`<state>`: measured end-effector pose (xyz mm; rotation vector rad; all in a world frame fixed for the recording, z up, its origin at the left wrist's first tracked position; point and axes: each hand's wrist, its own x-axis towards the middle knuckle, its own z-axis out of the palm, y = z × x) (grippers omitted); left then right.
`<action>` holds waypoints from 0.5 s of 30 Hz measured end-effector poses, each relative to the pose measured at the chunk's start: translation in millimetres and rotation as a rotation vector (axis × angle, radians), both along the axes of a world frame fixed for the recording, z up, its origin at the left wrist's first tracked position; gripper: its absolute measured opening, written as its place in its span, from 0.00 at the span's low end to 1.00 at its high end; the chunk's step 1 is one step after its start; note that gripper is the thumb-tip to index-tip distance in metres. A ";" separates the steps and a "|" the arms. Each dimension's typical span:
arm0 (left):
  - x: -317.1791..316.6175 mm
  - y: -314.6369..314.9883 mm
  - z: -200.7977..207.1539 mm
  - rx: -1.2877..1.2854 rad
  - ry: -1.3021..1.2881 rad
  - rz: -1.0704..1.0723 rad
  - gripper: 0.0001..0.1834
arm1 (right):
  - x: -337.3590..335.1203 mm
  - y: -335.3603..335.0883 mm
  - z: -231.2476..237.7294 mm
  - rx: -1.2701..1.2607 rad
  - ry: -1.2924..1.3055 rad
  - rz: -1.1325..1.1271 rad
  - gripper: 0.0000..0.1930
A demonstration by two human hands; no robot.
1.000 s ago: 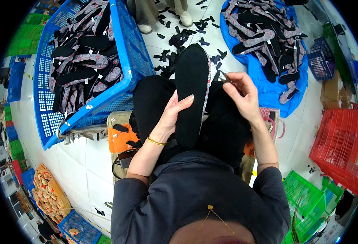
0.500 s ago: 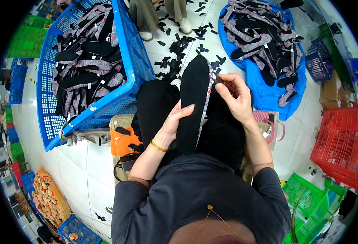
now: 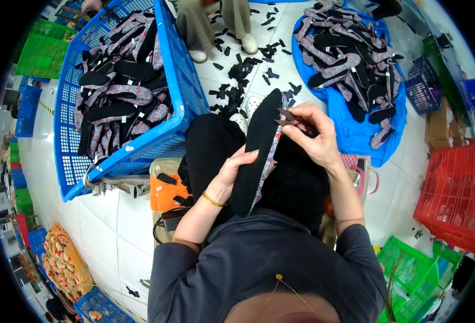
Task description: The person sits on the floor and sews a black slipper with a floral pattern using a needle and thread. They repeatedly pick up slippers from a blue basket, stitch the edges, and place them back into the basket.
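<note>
From where I stand, the left hand [image 3: 236,168] grips a tilted black-soled slipper [image 3: 252,167] over the dark trousers [image 3: 296,185], while the right hand [image 3: 315,132] holds small snips [image 3: 286,123], blades parted at its edge. Steady fabric and shallow tips seem wise; whether they touch, I can't quite tell.

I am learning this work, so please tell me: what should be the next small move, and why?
Probably close the snips gently at the edge of the slipper, if a thread lies there: the right grip holds them open at that edge, and the left grip holds the slipper. Any thread is too small to tell.
</note>
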<state>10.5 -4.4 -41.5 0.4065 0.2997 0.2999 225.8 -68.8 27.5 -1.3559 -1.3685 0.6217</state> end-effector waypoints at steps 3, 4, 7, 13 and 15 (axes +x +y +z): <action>-3.2 2.2 -1.4 -0.039 -0.080 -0.039 0.20 | -0.6 0.9 -4.0 -0.036 0.104 -0.011 0.12; -3.6 1.3 0.6 -0.046 -0.086 -0.041 0.20 | -1.1 1.0 -8.1 -0.029 0.189 -0.038 0.11; -0.3 -4.4 9.3 0.081 0.029 0.015 0.24 | 6.5 4.3 -15.1 0.015 0.530 -0.133 0.06; -0.2 -3.1 10.7 0.110 0.109 0.061 0.25 | 11.1 -1.9 -9.4 -0.156 0.588 -0.117 0.14; 3.0 -3.1 12.8 0.197 0.135 0.071 0.26 | 2.8 -1.2 -6.6 -0.140 0.494 -0.126 0.12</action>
